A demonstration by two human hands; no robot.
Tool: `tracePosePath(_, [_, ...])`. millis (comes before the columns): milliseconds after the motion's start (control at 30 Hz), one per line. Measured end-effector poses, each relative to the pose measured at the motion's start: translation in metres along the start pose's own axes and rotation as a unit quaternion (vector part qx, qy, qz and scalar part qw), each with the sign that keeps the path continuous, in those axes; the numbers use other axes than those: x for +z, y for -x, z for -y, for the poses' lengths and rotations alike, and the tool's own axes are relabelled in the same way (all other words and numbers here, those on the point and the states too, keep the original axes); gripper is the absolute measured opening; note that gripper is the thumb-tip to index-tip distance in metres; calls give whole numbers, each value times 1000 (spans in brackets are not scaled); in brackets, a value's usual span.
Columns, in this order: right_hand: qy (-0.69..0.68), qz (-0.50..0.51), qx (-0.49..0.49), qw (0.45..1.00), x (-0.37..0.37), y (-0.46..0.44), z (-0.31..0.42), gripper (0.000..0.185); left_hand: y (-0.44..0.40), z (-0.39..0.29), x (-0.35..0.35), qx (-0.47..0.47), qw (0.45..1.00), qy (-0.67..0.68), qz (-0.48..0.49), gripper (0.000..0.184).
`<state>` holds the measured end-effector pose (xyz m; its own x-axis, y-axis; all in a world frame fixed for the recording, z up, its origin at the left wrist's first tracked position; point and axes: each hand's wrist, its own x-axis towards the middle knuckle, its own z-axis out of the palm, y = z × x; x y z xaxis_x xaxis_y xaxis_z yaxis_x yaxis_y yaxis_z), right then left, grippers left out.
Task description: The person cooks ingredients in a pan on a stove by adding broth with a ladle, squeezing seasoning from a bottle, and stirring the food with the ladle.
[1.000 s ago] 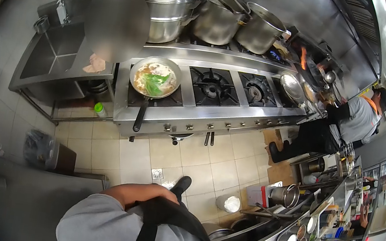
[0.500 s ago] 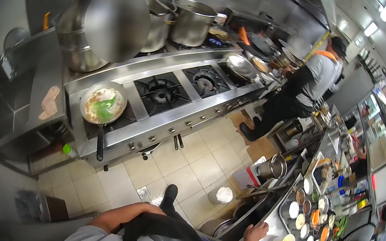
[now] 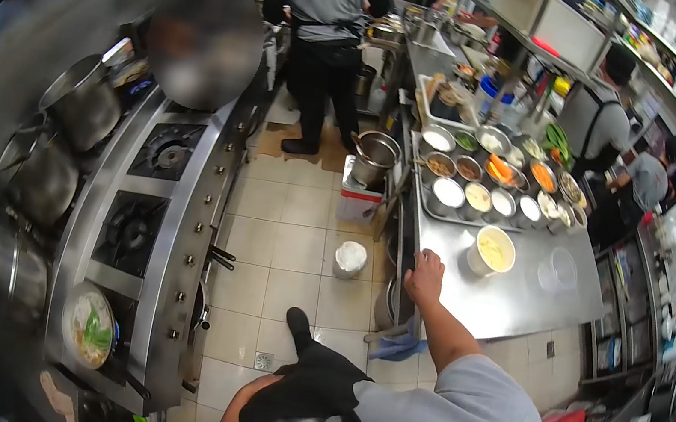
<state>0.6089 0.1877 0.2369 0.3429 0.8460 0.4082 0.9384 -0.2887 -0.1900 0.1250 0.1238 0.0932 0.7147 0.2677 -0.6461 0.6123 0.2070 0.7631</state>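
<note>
My right hand [image 3: 425,277] rests on the left edge of the steel worktable [image 3: 506,308], fingers slightly apart and nothing visible in them. Just right of it stands a white tub [image 3: 491,252] with pale yellow food inside, and beyond that a clear plastic container [image 3: 557,270]. My left arm is bent at my side; its hand is hidden behind my apron and body. Away to the left, a frying pan [image 3: 89,324] with creamy food and green leaves sits on the front burner, its handle pointing toward the floor side.
A tray [image 3: 439,207] of several ingredient bowls covers the table's far part. Large pots [image 3: 80,106] line the back of the stove [image 3: 199,191]. A white-topped bucket [image 3: 350,259] stands on the tiled floor. One co-worker [image 3: 324,45] stands at the stove's far end; others work beyond the shelves.
My view has swung to the right, from the stove toward the worktable. My right hand stays at the table edge, and the left hand remains out of sight.
</note>
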Motion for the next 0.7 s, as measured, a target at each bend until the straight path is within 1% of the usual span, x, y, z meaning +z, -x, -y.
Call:
tracePosePath(333, [15,30,26,999,3,2,-7,44,-14,-26,-3,-6,999,-24,36,48])
tracePosePath(533, [16,15,18,1000,11,0,-12,44,-31,-39,0,2,999,-26,42,48])
tracePosePath(700, [8,26,10,1000,8,-2,-12,42,-52,-62,9,12,999,-28,39,47])
